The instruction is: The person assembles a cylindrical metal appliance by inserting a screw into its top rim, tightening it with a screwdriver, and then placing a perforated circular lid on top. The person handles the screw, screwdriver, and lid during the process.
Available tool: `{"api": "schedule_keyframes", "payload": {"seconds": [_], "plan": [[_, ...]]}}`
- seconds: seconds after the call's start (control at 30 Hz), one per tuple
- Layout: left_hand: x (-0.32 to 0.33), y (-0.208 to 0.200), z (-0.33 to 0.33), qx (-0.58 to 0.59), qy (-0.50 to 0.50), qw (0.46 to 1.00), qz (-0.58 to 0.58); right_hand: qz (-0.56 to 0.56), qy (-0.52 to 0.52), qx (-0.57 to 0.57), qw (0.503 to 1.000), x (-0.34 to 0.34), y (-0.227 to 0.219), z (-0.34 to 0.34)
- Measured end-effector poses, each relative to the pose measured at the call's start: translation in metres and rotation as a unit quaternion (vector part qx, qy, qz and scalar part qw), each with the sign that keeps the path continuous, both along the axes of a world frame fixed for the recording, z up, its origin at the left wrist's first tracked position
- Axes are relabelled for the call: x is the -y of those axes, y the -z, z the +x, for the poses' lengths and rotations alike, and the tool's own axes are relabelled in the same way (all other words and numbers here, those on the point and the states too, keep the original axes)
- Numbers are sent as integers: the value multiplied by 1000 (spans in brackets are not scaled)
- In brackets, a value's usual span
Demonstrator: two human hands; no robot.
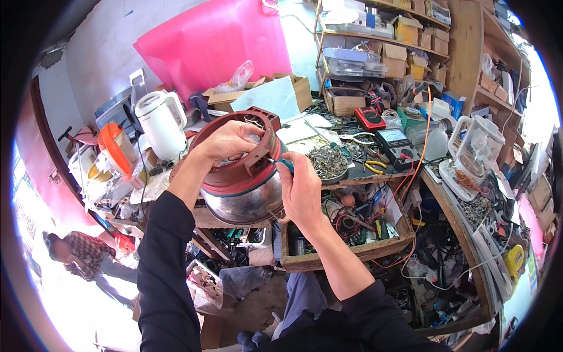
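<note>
A round appliance (234, 202) with a shiny metal body and a reddish-brown plastic base is tilted at the bench's near edge, its open base facing up. My left hand (231, 141) reaches over the base, fingers curled at its opening and gripping it; part of the inside is hidden under them. In my right hand (301, 190) is a small screwdriver with a teal handle (287, 163). Its tip end meets the side of the brown base, though the exact contact point is too small to make out.
A metal dish of screws (327, 163), yellow-handled pliers (375, 167), a red meter (370, 119) and a dark meter (397, 144) lie to the right. Below them, an open wooden drawer (346, 258) holds tools and wires. A white jug (159, 124) stands left. A person (88, 255) sits lower left.
</note>
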State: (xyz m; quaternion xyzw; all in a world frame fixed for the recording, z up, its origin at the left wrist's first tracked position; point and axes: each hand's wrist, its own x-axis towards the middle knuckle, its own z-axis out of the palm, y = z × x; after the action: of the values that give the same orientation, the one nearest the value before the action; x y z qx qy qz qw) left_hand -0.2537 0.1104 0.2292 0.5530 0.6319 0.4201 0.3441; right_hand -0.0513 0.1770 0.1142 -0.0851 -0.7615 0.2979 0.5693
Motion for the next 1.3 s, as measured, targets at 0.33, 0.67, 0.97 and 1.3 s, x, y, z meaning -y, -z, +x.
{"api": "schedule_keyframes", "payload": {"seconds": [0.33, 0.67, 0.97, 1.3], "plan": [[0, -1, 3, -6, -2, 1000, -1, 1, 3, 40, 999, -7, -3, 2], [1, 0, 1, -9, -13, 1000, -4, 41, 38, -66, 996, 5, -9, 1], [4, 0, 2, -3, -8, 1000, 5, 41, 13, -37, 998, 6, -12, 5], [6, -3, 8, -2, -23, 1000, 0, 0, -33, -54, 998, 7, -17, 7]]}}
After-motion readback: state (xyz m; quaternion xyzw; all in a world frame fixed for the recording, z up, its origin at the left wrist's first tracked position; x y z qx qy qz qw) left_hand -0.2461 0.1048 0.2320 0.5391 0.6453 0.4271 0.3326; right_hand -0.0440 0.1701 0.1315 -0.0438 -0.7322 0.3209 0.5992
